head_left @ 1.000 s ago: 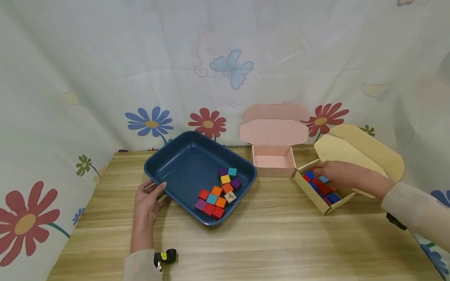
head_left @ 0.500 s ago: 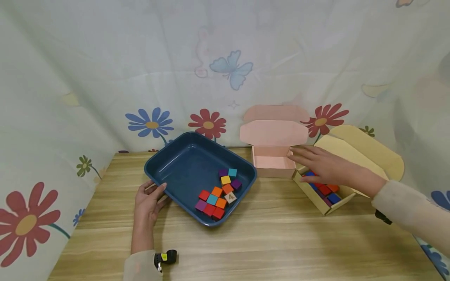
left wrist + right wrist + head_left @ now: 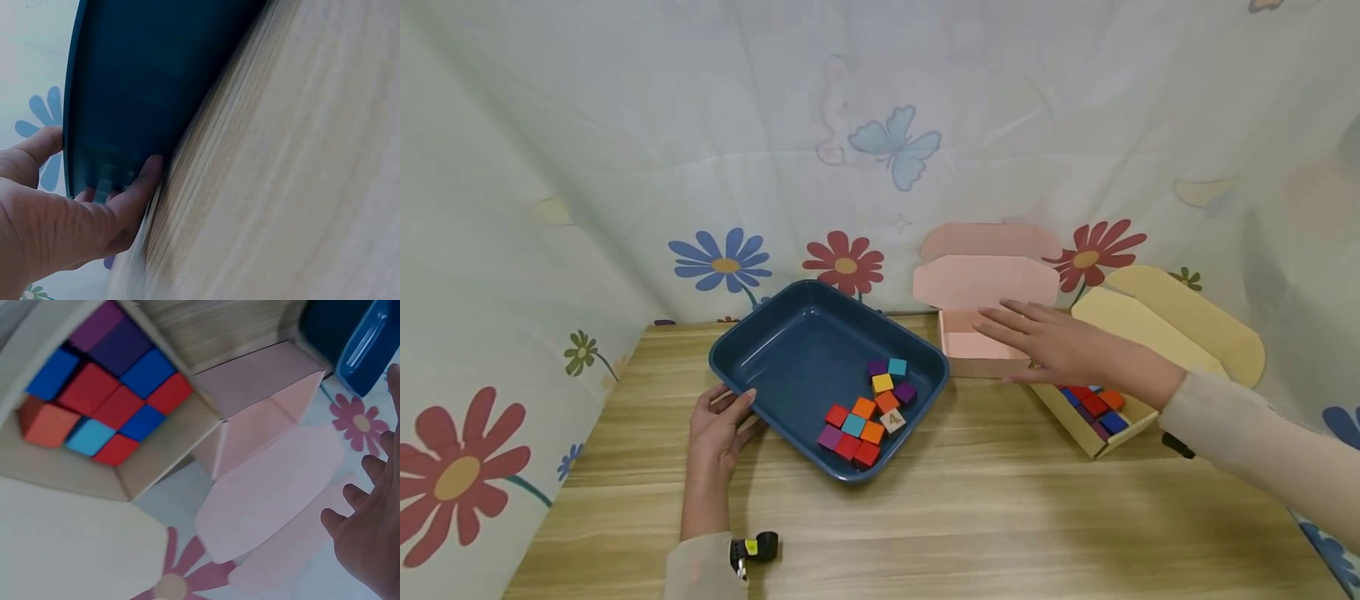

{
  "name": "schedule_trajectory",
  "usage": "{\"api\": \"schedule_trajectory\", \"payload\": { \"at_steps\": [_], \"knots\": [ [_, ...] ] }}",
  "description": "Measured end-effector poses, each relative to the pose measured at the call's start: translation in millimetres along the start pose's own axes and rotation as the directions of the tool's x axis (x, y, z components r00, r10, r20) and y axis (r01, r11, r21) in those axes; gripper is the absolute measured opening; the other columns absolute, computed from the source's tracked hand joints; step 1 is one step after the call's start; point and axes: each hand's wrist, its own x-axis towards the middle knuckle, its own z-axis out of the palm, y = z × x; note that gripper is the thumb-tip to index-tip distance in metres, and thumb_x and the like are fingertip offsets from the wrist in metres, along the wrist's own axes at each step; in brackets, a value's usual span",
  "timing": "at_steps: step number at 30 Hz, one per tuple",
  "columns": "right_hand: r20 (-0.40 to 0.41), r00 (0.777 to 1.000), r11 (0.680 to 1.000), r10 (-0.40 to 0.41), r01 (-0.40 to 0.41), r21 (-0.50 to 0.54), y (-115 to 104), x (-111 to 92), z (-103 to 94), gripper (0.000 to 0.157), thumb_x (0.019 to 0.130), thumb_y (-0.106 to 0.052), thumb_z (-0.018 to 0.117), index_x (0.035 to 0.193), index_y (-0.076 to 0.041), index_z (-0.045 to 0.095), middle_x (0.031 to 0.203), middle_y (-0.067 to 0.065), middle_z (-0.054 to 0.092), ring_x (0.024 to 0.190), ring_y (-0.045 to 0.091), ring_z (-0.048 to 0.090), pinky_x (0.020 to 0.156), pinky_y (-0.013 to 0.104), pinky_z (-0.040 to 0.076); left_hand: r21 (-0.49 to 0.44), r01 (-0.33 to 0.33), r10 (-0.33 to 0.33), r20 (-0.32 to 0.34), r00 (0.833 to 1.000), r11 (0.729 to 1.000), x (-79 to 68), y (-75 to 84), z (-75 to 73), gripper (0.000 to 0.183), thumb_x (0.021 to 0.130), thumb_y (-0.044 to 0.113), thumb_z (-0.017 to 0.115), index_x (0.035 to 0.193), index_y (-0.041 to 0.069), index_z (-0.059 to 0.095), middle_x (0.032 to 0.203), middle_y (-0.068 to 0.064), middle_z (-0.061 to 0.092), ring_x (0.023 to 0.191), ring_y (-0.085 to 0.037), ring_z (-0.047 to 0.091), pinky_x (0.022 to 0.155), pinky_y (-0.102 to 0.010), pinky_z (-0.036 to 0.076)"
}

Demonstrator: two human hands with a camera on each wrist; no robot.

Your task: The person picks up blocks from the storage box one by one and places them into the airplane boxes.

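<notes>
A dark blue tray (image 3: 797, 350) sits at an angle on the table, with several coloured cubes (image 3: 853, 425) gathered at its near right end. One plain wooden cube (image 3: 892, 420) among them bears a 4. My left hand (image 3: 722, 425) holds the tray's left side, one fingertip at the rim and other fingers against the outer wall. Fingers spread and nothing held, my right hand (image 3: 1060, 346) hovers over the pink box (image 3: 985, 367) and the near corner of the yellow box (image 3: 1063, 421). Red, blue, purple and orange cubes (image 3: 112, 400) lie inside the yellow box.
The pink box's lid (image 3: 985, 281) stands raised at the back, against a flowered cloth (image 3: 775, 125). Behind the right forearm, the yellow box's lid (image 3: 1180, 321) leans back. The wooden table (image 3: 970, 517) extends in front of the tray and boxes.
My right hand has lifted out of the yellow box and moved left over the pink box, its fingers spreading. The left hand and the tray have stayed in place.
</notes>
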Motion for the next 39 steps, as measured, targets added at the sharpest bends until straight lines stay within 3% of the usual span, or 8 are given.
{"api": "schedule_trajectory", "payload": {
  "at_steps": [5, 9, 16, 24, 28, 34, 39],
  "knots": [
    [-0.014, 0.997, 0.997, -0.075, 0.075, 0.018, -14.9, 23.8, -6.5, 0.083, 0.097, -0.050, 0.064, 0.160, -0.009, 0.029, 0.166, 0.014, 0.024, 0.152, 0.041, 0.021, 0.121, 0.057, 0.023, -0.001, -0.002, 0.002, 0.004, 1.000, 1.000, 0.1, -0.6, 0.7, 0.080, 0.095, 0.009, 0.072, 0.158, 0.013, 0.021, 0.127, -0.004, 0.042, 0.110, -0.018, 0.060, 0.091, -0.039, 0.057],
    [-0.015, 0.989, 0.989, -0.147, 0.146, -0.022, -26.5, 44.9, -7.8, 0.082, 0.098, -0.059, 0.057, 0.160, -0.012, 0.032, 0.165, 0.014, 0.027, 0.152, 0.040, 0.022, 0.121, 0.054, 0.025, -0.001, -0.004, 0.004, -0.001, 1.000, 1.000, -0.4, -0.6, 1.9, 0.078, 0.096, 0.009, 0.070, 0.157, 0.013, 0.022, 0.126, -0.004, 0.042, 0.107, -0.017, 0.061, 0.090, -0.038, 0.058],
    [0.092, 0.978, 0.981, -0.187, 0.191, -0.043, -45.8, 84.8, -17.2, 0.087, 0.097, -0.066, 0.051, 0.164, -0.020, 0.019, 0.169, 0.008, 0.019, 0.154, 0.036, 0.017, 0.124, 0.050, 0.019, 0.002, 0.002, -0.002, 0.015, 1.000, 1.000, -1.1, -1.0, 4.2, 0.080, 0.096, 0.009, 0.071, 0.158, 0.013, 0.020, 0.126, -0.004, 0.042, 0.109, -0.018, 0.060, 0.091, -0.038, 0.057],
    [0.214, 0.944, 0.967, -0.251, 0.256, 0.001, -72.1, 139.3, -14.0, 0.089, 0.096, -0.073, 0.043, 0.164, -0.028, 0.010, 0.171, -0.002, 0.006, 0.157, 0.030, 0.005, 0.125, 0.051, 0.012, 0.002, 0.006, -0.006, 0.003, 1.000, 1.000, -1.8, 1.8, 0.7, 0.080, 0.096, 0.010, 0.070, 0.158, 0.014, 0.021, 0.126, -0.003, 0.043, 0.113, -0.020, 0.059, 0.089, -0.037, 0.058],
    [0.270, 0.913, 0.952, -0.306, 0.301, 0.061, -86.4, 165.3, -2.0, 0.087, 0.097, -0.067, 0.050, 0.164, -0.029, 0.010, 0.171, -0.002, 0.006, 0.157, 0.029, 0.004, 0.125, 0.051, 0.012, 0.003, 0.004, -0.004, 0.000, 1.000, 1.000, -1.4, 2.1, -0.7, 0.078, 0.097, 0.008, 0.069, 0.158, 0.014, 0.021, 0.126, -0.003, 0.042, 0.113, -0.020, 0.059, 0.089, -0.038, 0.058],
    [0.401, 0.822, 0.912, -0.404, 0.398, 0.103, -106.9, 193.6, 21.5, 0.084, 0.099, -0.058, 0.054, 0.164, -0.030, 0.010, 0.171, -0.003, 0.004, 0.157, 0.028, 0.003, 0.125, 0.041, 0.016, 0.008, 0.004, -0.004, 0.000, 1.000, 1.000, -1.5, 2.1, -1.1, 0.078, 0.097, 0.006, 0.068, 0.158, 0.014, 0.020, 0.127, -0.003, 0.041, 0.116, -0.021, 0.058, 0.090, -0.038, 0.057],
    [0.472, 0.776, 0.899, -0.419, 0.428, 0.093, -115.7, 208.9, 35.9, 0.079, 0.101, -0.050, 0.056, 0.164, -0.033, 0.011, 0.171, -0.007, 0.005, 0.157, 0.024, 0.008, 0.123, 0.036, 0.026, 0.019, 0.006, -0.006, 0.004, 1.000, 1.000, -1.3, 1.5, 2.1, 0.078, 0.097, 0.007, 0.068, 0.158, 0.014, 0.019, 0.128, -0.003, 0.041, 0.119, -0.022, 0.057, 0.091, -0.038, 0.057]
  ]
}}
